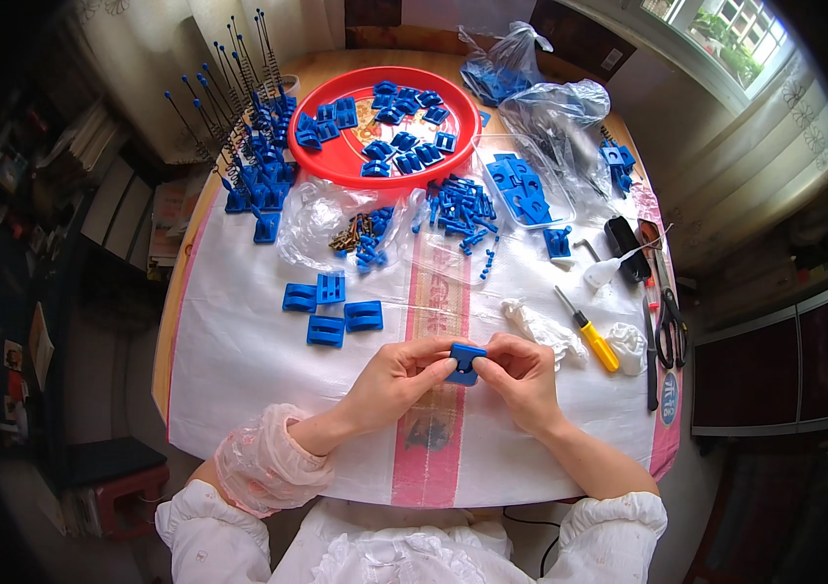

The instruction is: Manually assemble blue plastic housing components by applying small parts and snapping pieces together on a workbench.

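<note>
Pinching a small blue piece (465,366) with left hand (404,380) and right hand (521,382) above the bench (321,66), near a yellow-handled screwdriver (597,343).

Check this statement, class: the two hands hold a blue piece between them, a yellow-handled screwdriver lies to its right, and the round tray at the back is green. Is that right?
Not quite: the head view shows that the round tray is red. The left hand and right hand do hold a blue piece, with the yellow-handled screwdriver to its right.
</note>
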{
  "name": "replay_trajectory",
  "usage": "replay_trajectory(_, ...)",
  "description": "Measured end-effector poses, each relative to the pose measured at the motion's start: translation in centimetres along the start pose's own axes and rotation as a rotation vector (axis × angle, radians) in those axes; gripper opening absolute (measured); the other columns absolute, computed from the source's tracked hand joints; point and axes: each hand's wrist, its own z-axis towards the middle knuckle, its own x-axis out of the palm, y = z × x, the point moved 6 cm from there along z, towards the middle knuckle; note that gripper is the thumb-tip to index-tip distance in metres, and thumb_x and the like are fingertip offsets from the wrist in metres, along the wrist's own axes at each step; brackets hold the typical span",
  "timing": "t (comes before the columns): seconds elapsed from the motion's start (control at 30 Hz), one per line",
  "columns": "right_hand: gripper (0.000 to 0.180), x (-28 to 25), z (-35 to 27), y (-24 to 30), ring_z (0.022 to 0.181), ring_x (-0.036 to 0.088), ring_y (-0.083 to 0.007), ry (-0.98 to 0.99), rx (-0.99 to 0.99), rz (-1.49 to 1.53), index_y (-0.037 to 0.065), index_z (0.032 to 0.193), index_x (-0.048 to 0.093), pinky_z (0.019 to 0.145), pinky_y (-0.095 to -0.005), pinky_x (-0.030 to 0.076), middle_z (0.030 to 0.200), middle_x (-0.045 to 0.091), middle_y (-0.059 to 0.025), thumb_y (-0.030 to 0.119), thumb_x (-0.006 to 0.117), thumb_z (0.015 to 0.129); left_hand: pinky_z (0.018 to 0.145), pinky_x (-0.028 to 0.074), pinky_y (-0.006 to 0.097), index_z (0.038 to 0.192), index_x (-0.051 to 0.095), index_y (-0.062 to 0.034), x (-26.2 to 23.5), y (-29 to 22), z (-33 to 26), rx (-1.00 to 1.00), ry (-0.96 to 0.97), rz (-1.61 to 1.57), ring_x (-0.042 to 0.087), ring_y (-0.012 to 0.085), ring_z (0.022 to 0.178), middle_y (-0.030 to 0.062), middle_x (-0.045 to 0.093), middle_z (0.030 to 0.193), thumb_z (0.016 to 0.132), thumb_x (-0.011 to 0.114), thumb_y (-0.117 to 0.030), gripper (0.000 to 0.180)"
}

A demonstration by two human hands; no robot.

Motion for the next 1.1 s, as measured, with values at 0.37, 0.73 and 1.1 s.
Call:
replay_trajectory(0.37,0.006,-0.12,0.02,-0.15,0.078,0.064,-0.0093,-0.005,0.010,-0.017,-0.006,0.092,0.068,0.070,-0.0234,0.053,0.085,0.065,-0.0047,-0.003,0.066,0.087,0.092,0.054,0.028,0.130,0.056,0.0017,-0.15,0.31,0.02,0.005,-0.007,0.033,0.065,0.0140,0.103,0.0070,0.066,0.114,0.100,0.053,-0.009,0.032)
replay_trajectory(0.73,0.006,-0.10,0.03,-0.19,0.077,0.064,-0.0097,-0.008,0.005,0.004,-0.006,0.092,0.068,0.070,-0.0237,0.053,0.084,0.064,-0.0050,-0.003,0.067,0.086,0.094,0.056,0.033,0.130,0.055,0.0019,-0.12,0.44,0.09,-0.009,0.010,0.019,0.063,0.0169,0.109,0.0091,0.062,0.120,0.100,0.049,-0.007,0.031)
replay_trajectory(1.1,0.006,-0.11,0.01,-0.14,0.077,0.063,-0.0088,-0.005,0.006,-0.007,-0.006,0.091,0.068,0.069,-0.0231,0.053,0.084,0.064,-0.0043,-0.003,0.067,0.086,0.090,0.055,0.028,0.130,0.056,0.0012,-0.07,0.39,-0.02,-0.017,-0.011,-0.005,0.064,0.0127,0.103,0.0057,0.065,0.115,0.100,0.053,-0.009,0.032)
